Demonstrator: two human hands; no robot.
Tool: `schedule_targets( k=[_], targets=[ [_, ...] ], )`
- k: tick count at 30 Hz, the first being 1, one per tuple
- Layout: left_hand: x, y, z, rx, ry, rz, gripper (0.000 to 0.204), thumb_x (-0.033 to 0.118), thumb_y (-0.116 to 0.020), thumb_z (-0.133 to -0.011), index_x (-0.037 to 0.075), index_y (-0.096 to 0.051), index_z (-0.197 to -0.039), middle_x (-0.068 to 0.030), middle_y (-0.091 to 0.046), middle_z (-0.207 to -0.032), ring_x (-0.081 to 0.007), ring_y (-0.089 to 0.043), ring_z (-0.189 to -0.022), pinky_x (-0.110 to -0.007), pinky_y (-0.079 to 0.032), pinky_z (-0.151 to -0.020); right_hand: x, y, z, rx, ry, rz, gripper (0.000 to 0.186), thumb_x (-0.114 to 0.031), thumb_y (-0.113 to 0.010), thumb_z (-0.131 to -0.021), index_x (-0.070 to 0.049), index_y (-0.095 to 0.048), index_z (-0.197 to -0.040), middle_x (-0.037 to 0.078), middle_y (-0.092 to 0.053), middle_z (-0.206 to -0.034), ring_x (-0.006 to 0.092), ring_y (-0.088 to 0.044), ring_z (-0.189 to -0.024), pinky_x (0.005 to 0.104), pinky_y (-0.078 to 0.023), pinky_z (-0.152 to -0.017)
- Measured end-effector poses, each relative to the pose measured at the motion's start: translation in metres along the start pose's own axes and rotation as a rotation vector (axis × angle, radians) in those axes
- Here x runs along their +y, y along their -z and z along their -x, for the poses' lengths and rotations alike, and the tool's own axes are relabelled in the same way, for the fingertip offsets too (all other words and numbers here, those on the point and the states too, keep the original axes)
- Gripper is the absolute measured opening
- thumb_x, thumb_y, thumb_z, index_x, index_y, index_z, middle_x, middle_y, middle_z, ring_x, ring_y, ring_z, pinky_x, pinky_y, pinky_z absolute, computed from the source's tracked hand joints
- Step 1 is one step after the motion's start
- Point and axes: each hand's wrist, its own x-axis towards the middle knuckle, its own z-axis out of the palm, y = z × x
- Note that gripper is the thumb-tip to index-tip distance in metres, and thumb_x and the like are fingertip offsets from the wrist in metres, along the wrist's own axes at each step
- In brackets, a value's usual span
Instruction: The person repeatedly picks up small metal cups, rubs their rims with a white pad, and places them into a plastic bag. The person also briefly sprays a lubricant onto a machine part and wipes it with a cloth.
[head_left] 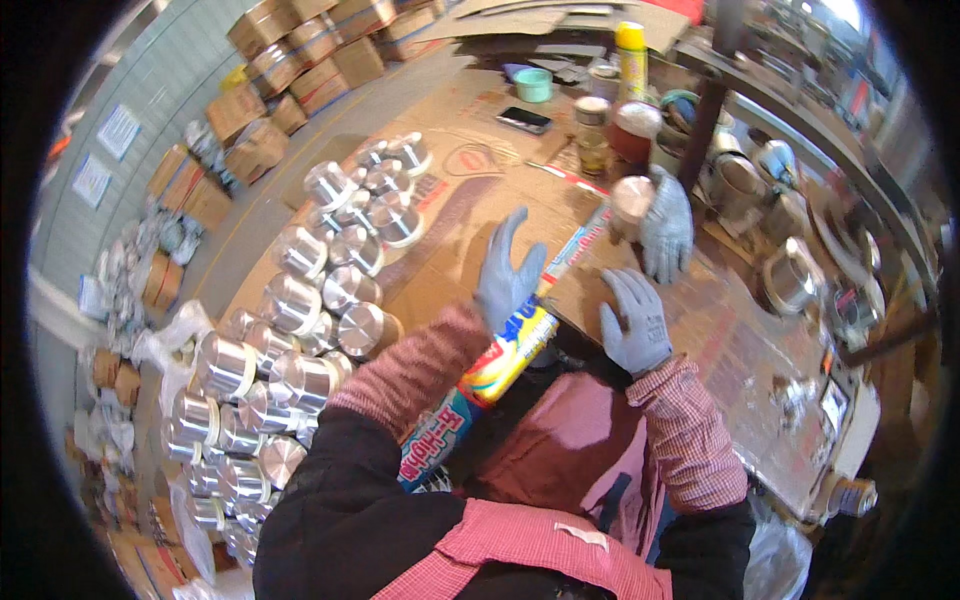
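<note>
My left hand (507,278), in a grey glove, is open over the cardboard-covered table, its thumb and fingers spread. Beneath its wrist runs a brightly printed yellow and blue strip (512,352); whether they touch I cannot tell. My right hand (636,322), also grey-gloved, hovers or rests near the table's front edge with fingers stretched out and nothing in them. Just beyond it is another grey glove (668,228), with no arm visible in it, beside a silver cylinder with a flat top (631,200). Many shiny silver cylinders with pale bands (352,290) crowd the table's left side.
A yellow spray can (631,62), a green tub (534,85), a phone (524,121) and several jars stand at the back. A dark metal post (708,125) rises at the right, before more containers (735,185). Cardboard boxes (322,88) are stacked beyond the table.
</note>
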Motion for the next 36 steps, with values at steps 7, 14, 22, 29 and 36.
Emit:
schedule_targets(
  k=[7, 14, 22, 29, 36],
  targets=[
    [-0.168, 0.046, -0.172, 0.171, 0.073, -0.615, 0.075, 0.044, -0.072, -0.092, 0.007, -0.046, -0.151, -0.0242, -0.051, -0.149, -0.0422, -0.045, -0.141, -0.053, -0.034, -0.12, 0.015, -0.018, 0.001, -0.104, -0.061, 0.092, 0.057, -0.026, -0.069, -0.089, -0.003, -0.059, -0.141, 0.021, -0.06, -0.139, 0.0425, -0.053, -0.132, 0.052, -0.038, -0.114],
    [-0.289, 0.153, -0.291, 0.053, 0.601, -1.252, 0.075, 0.071, -0.04, -0.099, 0.035, -0.032, -0.164, -0.0184, -0.028, -0.17, -0.0405, -0.026, -0.157, -0.06, -0.023, -0.125, 0.001, -0.016, -0.014, -0.146, -0.06, 0.214, 0.06, -0.035, -0.074, -0.087, -0.005, -0.06, -0.137, 0.016, -0.059, -0.139, 0.0392, -0.053, -0.129, 0.0523, -0.039, -0.11],
    [-0.333, 0.202, -0.292, -0.727, 0.533, -1.142, 0.069, 0.073, -0.033, -0.101, 0.042, -0.03, -0.163, -0.014, -0.027, -0.171, -0.0419, -0.029, -0.155, -0.051, -0.025, -0.127, -0.005, -0.016, -0.023, -0.232, -0.093, 0.242, 0.059, -0.034, -0.076, -0.084, -0.004, -0.062, -0.134, 0.017, -0.059, -0.136, 0.041, -0.054, -0.126, 0.0536, -0.041, -0.108],
    [-0.216, 0.18, -0.251, -1.071, 0.414, -1.026, 0.074, 0.079, -0.036, -0.098, 0.041, -0.035, -0.161, -0.0181, -0.032, -0.167, -0.0429, -0.025, -0.156, -0.054, -0.023, -0.127, -0.005, -0.019, -0.02, -0.212, -0.062, 0.26, 0.058, -0.032, -0.075, -0.085, -0.006, -0.063, -0.135, 0.017, -0.059, -0.137, 0.0405, -0.053, -0.127, 0.0538, -0.041, -0.108],
    [-0.208, 0.261, -0.253, -0.472, 0.451, -0.945, 0.084, 0.068, -0.057, -0.095, 0.027, -0.032, -0.164, -0.0219, -0.034, -0.166, -0.0428, -0.035, -0.152, -0.056, -0.029, -0.124, -0.004, -0.021, -0.016, -0.188, -0.058, 0.253, 0.056, -0.034, -0.072, -0.087, -0.009, -0.064, -0.136, 0.014, -0.059, -0.139, 0.0385, -0.051, -0.131, 0.0519, -0.038, -0.11]
  ],
)
